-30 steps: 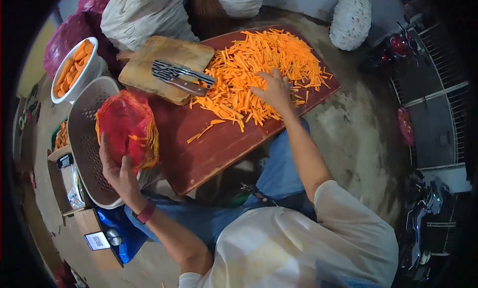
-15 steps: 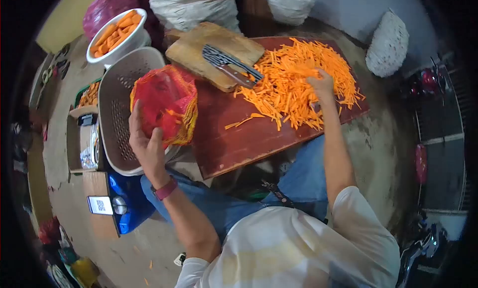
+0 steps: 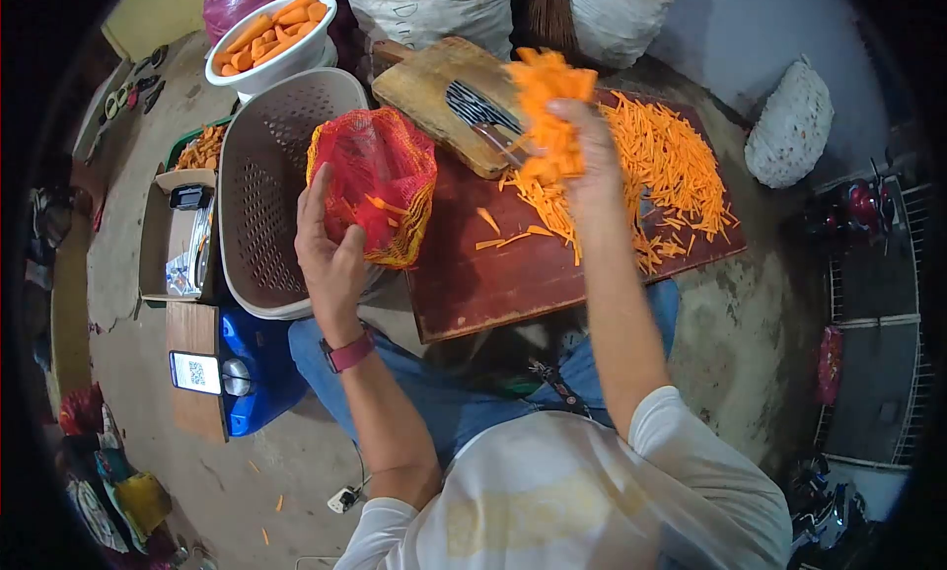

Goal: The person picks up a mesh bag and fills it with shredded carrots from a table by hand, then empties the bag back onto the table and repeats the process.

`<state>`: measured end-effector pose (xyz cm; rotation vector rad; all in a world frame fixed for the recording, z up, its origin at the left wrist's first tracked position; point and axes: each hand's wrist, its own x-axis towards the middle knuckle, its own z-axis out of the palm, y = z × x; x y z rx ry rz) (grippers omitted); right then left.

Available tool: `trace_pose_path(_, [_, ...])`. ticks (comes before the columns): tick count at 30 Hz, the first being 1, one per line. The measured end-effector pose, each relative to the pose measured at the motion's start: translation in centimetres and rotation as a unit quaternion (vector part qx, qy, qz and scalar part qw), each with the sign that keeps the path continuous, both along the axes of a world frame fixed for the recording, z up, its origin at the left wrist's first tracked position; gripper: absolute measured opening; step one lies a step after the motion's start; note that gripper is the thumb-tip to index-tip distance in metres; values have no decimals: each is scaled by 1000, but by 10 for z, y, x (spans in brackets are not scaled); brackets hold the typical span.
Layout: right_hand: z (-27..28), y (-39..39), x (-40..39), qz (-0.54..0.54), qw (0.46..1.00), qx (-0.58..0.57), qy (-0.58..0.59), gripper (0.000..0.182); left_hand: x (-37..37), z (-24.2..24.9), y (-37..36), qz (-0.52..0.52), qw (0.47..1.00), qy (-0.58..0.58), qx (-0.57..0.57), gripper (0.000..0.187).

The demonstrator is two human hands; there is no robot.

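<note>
My left hand [image 3: 330, 259] grips the near left rim of a red and yellow mesh bag [image 3: 400, 180], which stands open with a few orange strips inside. My right hand [image 3: 590, 151] is raised over the red board [image 3: 473, 289], closed on a bunch of carrot strips [image 3: 548, 106]. The pile of carrot strips [image 3: 671, 166] spreads over the board's right part. A wooden chopping board [image 3: 419, 87] lies at the board's back left, with a striped-handled tool [image 3: 480, 106] on it, partly hidden by the held bunch.
A grey perforated basket [image 3: 261, 185] stands left of the mesh bag. Behind it is a white bowl [image 3: 321, 55] of whole carrots. Large white sacks [image 3: 429, 13] line the back. A phone [image 3: 195, 372] lies on a wooden piece at the left.
My right hand has lifted a bunch of carrot strips from the pile and moved left. The pile has a gap there. The whole view has shifted slightly.
</note>
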<state>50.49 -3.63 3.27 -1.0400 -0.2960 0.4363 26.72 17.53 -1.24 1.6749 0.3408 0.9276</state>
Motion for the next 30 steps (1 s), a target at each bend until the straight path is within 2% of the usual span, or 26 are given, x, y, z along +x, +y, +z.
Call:
trace_pose_path(3, [-5,68,-43,125,982,77,118,52,0,1,0,5,1000,3,-8,81])
trace_pose_path(4, [-18,91,-49,154,976,112,103,51,0,1,-1,8,1000,5,-11,81])
trace_pose_path(6, [-15,123,-83,125,984,74,105,48,-2,2,1,10,1000,9,9,82])
trace_pose_path(8, [-50,160,-95,95,994,30,-38,43,-3,4,0,22,1000,12,15,83])
trace_pose_path(9, [-62,169,-98,96,985,-56,-131,41,-4,6,-1,33,999,12,12,83])
trace_pose_path(11, [-73,177,-106,94,920,-227,-307,37,-4,7,-2,53,998,19,21,83])
trace_pose_path(14, [-72,180,-115,80,832,-305,-457,34,-5,8,1,87,992,50,75,83])
trace_pose_path(16, [-66,185,-119,99,843,-294,-440,27,-7,11,2,117,980,95,131,83])
trace_pose_path(17, [-60,189,-113,129,837,-306,-435,24,-6,8,2,80,994,36,64,84])
trace_pose_path(18, [-56,191,-108,157,831,-319,-428,22,-7,7,3,84,993,45,64,84])
trace_pose_path(21, [-40,186,-98,223,812,-320,-435,18,-10,5,6,88,993,53,55,83])
trace_pose_path(24, [-30,161,-98,146,828,-221,-495,19,-9,-2,11,88,994,39,58,82])
trace_pose_path(26, [-17,125,-92,124,847,-172,-487,20,-8,-7,13,73,996,20,40,80])
trace_pose_path(28, [-25,86,-89,52,848,-192,-491,16,-9,-13,14,75,996,16,37,80])
trace_pose_path(30, [-51,41,-74,74,769,-308,-555,25,-6,-14,13,82,995,22,54,82])
